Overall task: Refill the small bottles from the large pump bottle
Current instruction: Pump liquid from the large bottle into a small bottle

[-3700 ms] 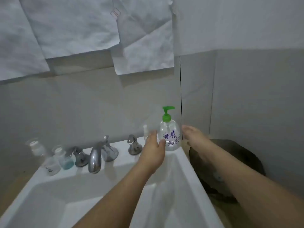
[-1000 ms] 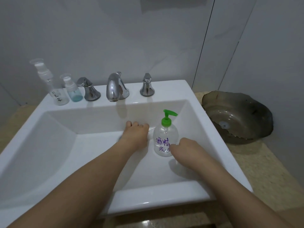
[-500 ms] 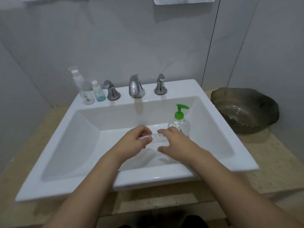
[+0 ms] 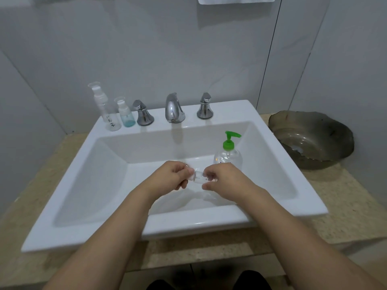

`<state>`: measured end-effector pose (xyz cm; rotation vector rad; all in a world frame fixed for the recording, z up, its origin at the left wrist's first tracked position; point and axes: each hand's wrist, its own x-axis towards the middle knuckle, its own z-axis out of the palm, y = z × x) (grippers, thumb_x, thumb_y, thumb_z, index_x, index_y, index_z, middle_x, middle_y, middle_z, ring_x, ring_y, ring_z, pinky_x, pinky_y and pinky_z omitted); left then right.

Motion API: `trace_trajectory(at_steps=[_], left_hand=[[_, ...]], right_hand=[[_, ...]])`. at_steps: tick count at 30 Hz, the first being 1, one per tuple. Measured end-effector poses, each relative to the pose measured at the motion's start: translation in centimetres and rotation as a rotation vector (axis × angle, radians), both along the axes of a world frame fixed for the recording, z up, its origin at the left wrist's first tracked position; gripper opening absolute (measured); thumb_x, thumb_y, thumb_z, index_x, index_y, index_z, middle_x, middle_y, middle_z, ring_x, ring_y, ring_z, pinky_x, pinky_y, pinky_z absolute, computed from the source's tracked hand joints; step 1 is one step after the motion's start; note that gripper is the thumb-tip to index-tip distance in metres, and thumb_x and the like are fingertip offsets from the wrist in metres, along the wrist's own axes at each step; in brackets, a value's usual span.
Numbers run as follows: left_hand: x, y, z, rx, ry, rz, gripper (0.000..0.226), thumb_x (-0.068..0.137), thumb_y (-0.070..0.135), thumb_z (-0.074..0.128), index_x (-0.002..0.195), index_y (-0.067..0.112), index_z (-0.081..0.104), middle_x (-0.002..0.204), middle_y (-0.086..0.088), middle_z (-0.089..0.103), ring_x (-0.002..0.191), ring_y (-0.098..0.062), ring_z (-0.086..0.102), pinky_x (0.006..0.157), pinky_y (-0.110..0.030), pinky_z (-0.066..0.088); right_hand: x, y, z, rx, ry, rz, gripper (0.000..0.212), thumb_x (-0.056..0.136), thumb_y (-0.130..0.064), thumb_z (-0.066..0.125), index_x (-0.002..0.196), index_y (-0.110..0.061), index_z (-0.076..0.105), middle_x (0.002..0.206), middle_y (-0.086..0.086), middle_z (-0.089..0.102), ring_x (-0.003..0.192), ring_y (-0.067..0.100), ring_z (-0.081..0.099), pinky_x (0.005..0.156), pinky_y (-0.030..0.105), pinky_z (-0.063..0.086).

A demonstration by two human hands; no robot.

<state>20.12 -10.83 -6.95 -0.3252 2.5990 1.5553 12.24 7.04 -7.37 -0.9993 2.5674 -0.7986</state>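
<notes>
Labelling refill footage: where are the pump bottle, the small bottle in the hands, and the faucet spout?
pump bottle (image 4: 229, 144), head view, green collar.
small bottle (image 4: 198, 177), head view, clear middle.
faucet spout (image 4: 173, 108), head view, chrome front.

The large pump bottle has gone from the sink's back ledge into the white basin; the right hand has left it; both hands, left hand included, now pinch a small clear bottle between them.
</notes>
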Motion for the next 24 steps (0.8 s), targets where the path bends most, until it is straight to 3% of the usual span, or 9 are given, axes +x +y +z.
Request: trace_trajectory(at_steps=[3, 5, 8, 10, 13, 15, 18, 20, 24], left_hand=[[0.16, -0.07, 0.01, -0.012, -0.028, 0.036, 0.039, 0.092, 0.051, 0.054, 0.069, 0.022, 0.068, 0.057, 0.004, 0.057, 0.054, -0.011, 0.045, 0.06, -0.023, 0.039], [0.14, -0.08, -0.19, -0.009, -0.017, 0.04, 0.033, 0.087, 0.054, 0.059, 0.078, 0.024, 0.069, 0.068, 0.005, 0.065, 0.058, -0.009, 0.051, 0.061, -0.022, 0.041], [-0.08, -0.14, -0.34, 0.07, 0.061, 0.036, 0.012, 0.087, 0.029, 0.066, 0.098, 0.028, 0.06, 0.094, 0.007, 0.062, 0.065, -0.007, 0.056, 0.062, -0.018, 0.043], [-0.12, -0.13, -0.25, 0.043, 0.09, 0.056, 0.002, 0.091, 0.022, 0.061, 0.091, 0.023, 0.059, 0.083, 0.008, 0.061, 0.06, -0.008, 0.054, 0.061, -0.021, 0.042], [-0.13, -0.04, -0.33, -0.082, 0.01, 0.089, 0.035, 0.098, 0.042, 0.045, 0.081, 0.015, 0.061, 0.058, 0.009, 0.057, 0.052, -0.008, 0.047, 0.061, -0.027, 0.039], [-0.09, -0.06, -0.28, -0.079, -0.006, 0.106, 0.041, 0.095, 0.051, 0.045, 0.085, 0.017, 0.063, 0.059, 0.01, 0.057, 0.052, -0.008, 0.047, 0.059, -0.025, 0.039], [-0.17, -0.14, -0.3, 0.034, 0.052, 0.068, 0.006, 0.088, 0.034, 0.063, 0.092, 0.03, 0.062, 0.075, 0.012, 0.059, 0.057, -0.004, 0.051, 0.055, -0.016, 0.042], [-0.27, -0.15, -0.38, 0.019, 0.055, 0.047, 0.005, 0.089, 0.026, 0.063, 0.087, 0.03, 0.063, 0.074, 0.008, 0.056, 0.056, -0.005, 0.048, 0.056, -0.018, 0.041], [-0.19, -0.21, -0.07, -0.08, -0.078, 0.165, 0.049, 0.094, 0.05, 0.047, 0.061, 0.018, 0.064, 0.051, 0.004, 0.046, 0.047, -0.014, 0.037, 0.057, -0.028, 0.033]], right_hand=[[-0.04, 0.03, 0.01, -0.031, 0.009, -0.002, 0.026, 0.08, -0.026, 0.074, 0.101, -0.014, 0.066, 0.088, -0.007, 0.057, 0.085, 0.015, 0.056, 0.079, 0.031, 0.047], [-0.06, 0.07, -0.11, -0.044, 0.01, -0.022, 0.029, 0.079, -0.026, 0.075, 0.105, -0.015, 0.065, 0.09, -0.008, 0.058, 0.088, 0.014, 0.057, 0.082, 0.03, 0.048], [-0.17, 0.02, -0.25, -0.055, 0.003, -0.044, 0.032, 0.079, -0.027, 0.076, 0.106, -0.016, 0.065, 0.087, -0.011, 0.055, 0.084, 0.011, 0.055, 0.078, 0.026, 0.046], [-0.21, -0.02, -0.34, -0.055, 0.003, -0.047, 0.032, 0.079, -0.028, 0.076, 0.106, -0.017, 0.064, 0.088, -0.012, 0.055, 0.084, 0.01, 0.054, 0.076, 0.025, 0.045], [-0.24, 0.01, -0.4, -0.039, 0.012, -0.053, 0.029, 0.078, -0.028, 0.075, 0.103, -0.019, 0.062, 0.086, -0.014, 0.053, 0.083, 0.009, 0.053, 0.072, 0.024, 0.041], [-0.27, 0.06, -0.46, -0.035, 0.013, -0.063, 0.027, 0.079, -0.028, 0.075, 0.1, -0.02, 0.061, 0.084, -0.015, 0.052, 0.082, 0.009, 0.052, 0.07, 0.024, 0.039], [-0.31, 0.07, -0.54, -0.05, 0.001, -0.077, 0.026, 0.079, -0.028, 0.075, 0.099, -0.021, 0.06, 0.082, -0.016, 0.051, 0.081, 0.009, 0.052, 0.07, 0.024, 0.038], [-0.34, 0.06, -0.58, -0.043, 0.009, -0.079, 0.026, 0.079, -0.029, 0.074, 0.099, -0.021, 0.06, 0.082, -0.016, 0.051, 0.082, 0.009, 0.051, 0.069, 0.024, 0.038], [-0.33, 0.12, -0.65, -0.033, 0.016, -0.085, 0.027, 0.079, -0.028, 0.074, 0.101, -0.021, 0.059, 0.086, -0.015, 0.054, 0.082, 0.009, 0.052, 0.068, 0.025, 0.039]])
